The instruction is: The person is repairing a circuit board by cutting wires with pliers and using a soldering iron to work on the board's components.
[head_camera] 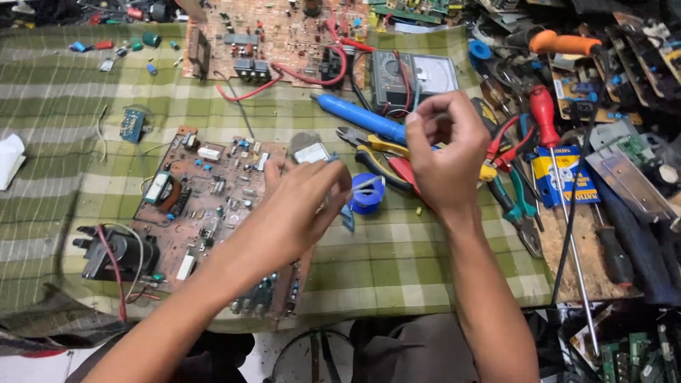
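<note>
A green and cream checked cloth (64, 106) covers the workbench from the left edge to the tool pile on the right. On its near left lies a large brown circuit board (206, 206) studded with small parts, a black transformer with red lead (113, 252) at its left corner; a second brown circuit board with red wires (269, 42) sits at the far edge. Right of that rests a grey analogue multimeter (415, 78), and a blue pen-shaped soldering tool (358, 117) lies slanted in front of it. Red-handled screwdrivers and pliers (543, 124) crowd the right side. The left hand (298, 213) hovers above the near board's right edge, fingers curled and pinched around a thin strand of solder wire (362, 186). The right hand (443, 152) is raised just right of it, thumb and forefinger pinched together, on what I cannot tell. Between the hands, on the cloth, sits a small blue solder spool (369, 195).
</note>
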